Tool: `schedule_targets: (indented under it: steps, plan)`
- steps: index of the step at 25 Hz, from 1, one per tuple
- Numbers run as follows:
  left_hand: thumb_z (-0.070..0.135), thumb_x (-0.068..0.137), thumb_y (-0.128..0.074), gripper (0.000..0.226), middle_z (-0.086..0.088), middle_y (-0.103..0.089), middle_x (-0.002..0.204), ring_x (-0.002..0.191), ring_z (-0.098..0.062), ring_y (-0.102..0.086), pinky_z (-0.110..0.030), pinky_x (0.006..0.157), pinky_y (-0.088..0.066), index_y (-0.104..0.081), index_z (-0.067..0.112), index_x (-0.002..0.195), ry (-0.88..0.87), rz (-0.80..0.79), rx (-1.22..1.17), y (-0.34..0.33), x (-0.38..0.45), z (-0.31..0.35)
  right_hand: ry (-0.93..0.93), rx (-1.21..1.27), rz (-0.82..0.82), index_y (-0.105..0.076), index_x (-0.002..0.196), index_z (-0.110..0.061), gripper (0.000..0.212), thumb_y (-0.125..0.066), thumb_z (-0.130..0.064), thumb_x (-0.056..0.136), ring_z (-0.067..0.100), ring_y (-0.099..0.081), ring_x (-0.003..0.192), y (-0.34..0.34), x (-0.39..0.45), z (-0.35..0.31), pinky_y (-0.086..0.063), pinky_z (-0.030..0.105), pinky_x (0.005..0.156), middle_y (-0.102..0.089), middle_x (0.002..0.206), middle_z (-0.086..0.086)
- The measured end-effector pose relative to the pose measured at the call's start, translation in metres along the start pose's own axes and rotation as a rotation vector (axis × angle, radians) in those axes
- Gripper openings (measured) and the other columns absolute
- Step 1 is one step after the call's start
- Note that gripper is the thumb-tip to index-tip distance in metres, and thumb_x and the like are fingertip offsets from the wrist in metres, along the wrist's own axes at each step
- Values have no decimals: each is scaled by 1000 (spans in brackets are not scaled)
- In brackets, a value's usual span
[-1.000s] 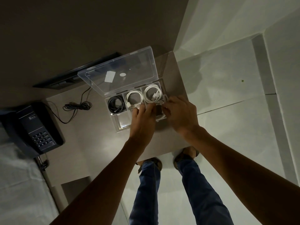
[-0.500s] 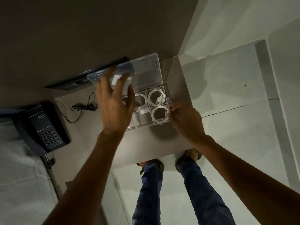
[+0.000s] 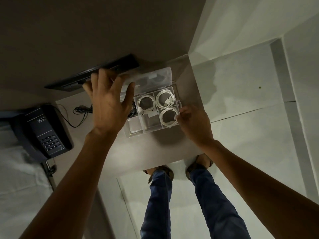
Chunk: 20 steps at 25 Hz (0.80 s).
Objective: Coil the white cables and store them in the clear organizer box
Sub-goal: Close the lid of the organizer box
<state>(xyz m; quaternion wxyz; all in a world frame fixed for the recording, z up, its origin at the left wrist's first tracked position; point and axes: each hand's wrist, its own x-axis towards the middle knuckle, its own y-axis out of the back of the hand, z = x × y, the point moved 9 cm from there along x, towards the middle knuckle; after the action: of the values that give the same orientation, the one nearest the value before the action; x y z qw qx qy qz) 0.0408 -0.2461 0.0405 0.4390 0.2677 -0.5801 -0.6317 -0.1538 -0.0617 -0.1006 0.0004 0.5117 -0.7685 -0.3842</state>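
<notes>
The clear organizer box (image 3: 136, 135) sits on a small table. Three coiled white cables lie in its compartments: one in the back middle (image 3: 145, 102), one at the back right (image 3: 164, 99), one at the front right (image 3: 169, 117). My left hand (image 3: 110, 104) grips the clear lid (image 3: 155, 78), thumb in front and fingers behind; the lid leans forward over the back row. My right hand (image 3: 195, 125) pinches the box's right wall beside the front right coil. A black cable in the far-left compartment is mostly hidden by my left hand.
A dark desk telephone (image 3: 46, 133) stands at the left, with a loose black cord (image 3: 81, 109) bundled behind it. A flat black device (image 3: 96, 73) lies against the wall behind the box. The table's front edge (image 3: 155, 167) is just above my feet.
My left hand left the front compartments, rose to the lid and tipped it forward over the box. My right hand shifted to the box's right side. The third coil now lies uncovered.
</notes>
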Motion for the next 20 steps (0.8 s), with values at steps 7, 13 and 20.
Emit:
schedule_targets:
  steps: [7,13,20]
  plan:
    - [35,96,-78,26,-17,-70,129,114,-36,-67,-47,93,-54,-75,14,112,-262,-233,-222,-36,-89,22,53,165,-90,-77,117,-11,25,-81,-25,97,8,-78,83,7,1,12,-57,5,79,-84,100,4]
    - [18,93,-85,18,-16,-74,136,125,-39,-71,-52,95,-64,-82,9,108,-306,-372,-256,-89,-120,31,149,120,-344,-60,146,-13,50,-78,-14,99,18,-73,122,-7,-9,24,-60,37,105,-73,137,9]
    - [9,91,-84,25,-19,-72,140,122,-38,-75,-50,95,-67,-82,6,116,-291,-405,-307,-88,-123,26,700,-382,-172,-38,163,-7,70,-71,-18,102,37,-24,162,-37,-37,-22,-27,44,131,-31,173,20]
